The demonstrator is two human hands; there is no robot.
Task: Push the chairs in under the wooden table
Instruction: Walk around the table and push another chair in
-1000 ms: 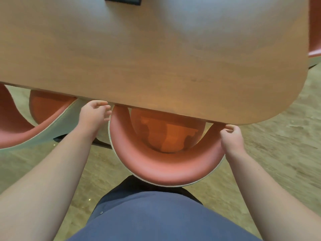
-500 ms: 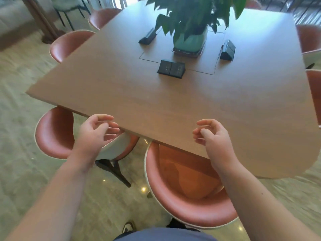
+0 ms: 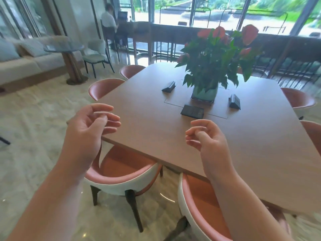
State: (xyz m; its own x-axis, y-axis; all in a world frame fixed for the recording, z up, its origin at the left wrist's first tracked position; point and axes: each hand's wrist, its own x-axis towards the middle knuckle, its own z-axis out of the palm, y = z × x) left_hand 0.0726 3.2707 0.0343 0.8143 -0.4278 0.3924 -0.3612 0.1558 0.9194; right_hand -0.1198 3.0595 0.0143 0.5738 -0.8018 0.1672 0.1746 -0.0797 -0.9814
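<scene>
The wooden table (image 3: 149,129) fills the middle of the view. Two pink chairs with white backs sit tucked under its near edge: one (image 3: 121,178) on the left, one (image 3: 196,206) lower right, below my right arm. More pink chairs ring the table at the far left (image 3: 104,87), (image 3: 131,69) and on the right side (image 3: 298,100), (image 3: 312,133). My left hand (image 3: 88,129) hovers in the air over the table's near left corner, fingers loosely curled, holding nothing. My right hand (image 3: 206,136) floats above the tabletop, likewise loose and holding nothing.
A potted plant with red flowers (image 3: 217,54) and black socket boxes (image 3: 192,111) stand mid-table. A sofa (image 3: 22,65), a small round table (image 3: 69,49) and a pale chair (image 3: 97,56) are at the left. A person (image 3: 109,23) sits at the window counter. Marble floor lies to my left.
Both hands let go of the near chair's backrest and rose above the table. The view swung up from the chair to the whole room.
</scene>
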